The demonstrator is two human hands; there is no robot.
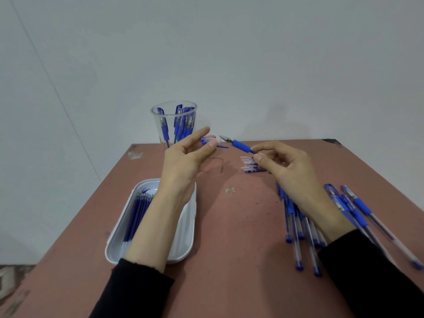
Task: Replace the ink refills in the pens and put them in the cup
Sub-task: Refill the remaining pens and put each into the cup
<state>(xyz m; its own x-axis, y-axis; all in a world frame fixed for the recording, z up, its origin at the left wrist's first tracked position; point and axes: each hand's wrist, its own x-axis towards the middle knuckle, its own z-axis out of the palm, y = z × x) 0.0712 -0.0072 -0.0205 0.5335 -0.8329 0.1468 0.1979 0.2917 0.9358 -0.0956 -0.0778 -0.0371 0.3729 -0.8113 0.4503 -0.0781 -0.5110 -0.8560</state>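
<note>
Head view: my left hand (183,164) pinches one cap (206,141), my right hand (286,173) pinches one pen (242,146); one cup (157,125) and one refill tray (111,249) sit on the tabletop (229,226).

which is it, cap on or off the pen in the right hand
Off. The pen in the right hand shows a bare tip, and the left hand pinches the cap apart from it.

Plain, bare workroom: worn reddish table (229,226) against blank white wall (229,53)
</note>
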